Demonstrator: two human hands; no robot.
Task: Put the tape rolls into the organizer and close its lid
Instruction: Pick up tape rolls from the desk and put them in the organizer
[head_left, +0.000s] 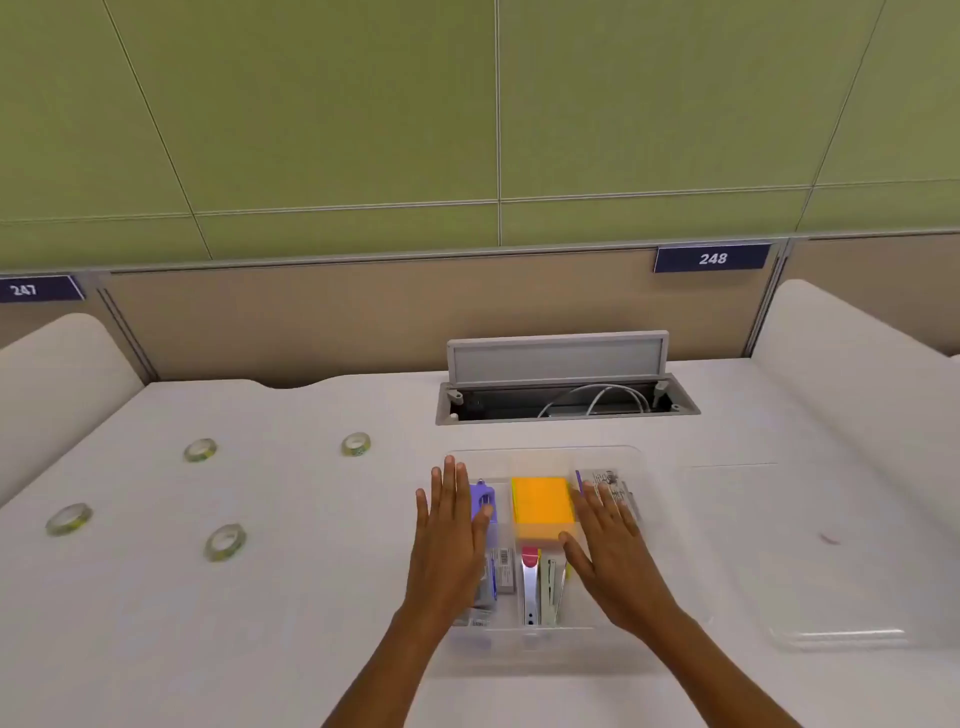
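Observation:
A clear plastic organizer (540, 457) sits open in the middle of the white table, holding an orange pad, a purple item and other stationery. Its clear lid (810, 571) lies flat on the table to the right. My left hand (451, 540) and my right hand (613, 551) hover flat over the organizer, fingers spread, holding nothing. Several tape rolls lie on the table to the left: one far left (68, 518), one near the front (225, 541), one farther back (200, 449), and one closest to the organizer (356, 444).
An open cable hatch (566, 400) with its grey flap raised and white cables inside sits behind the organizer. A partition wall with number plates 247 and 248 closes off the back. White rounded dividers (852, 332) flank the table on both sides.

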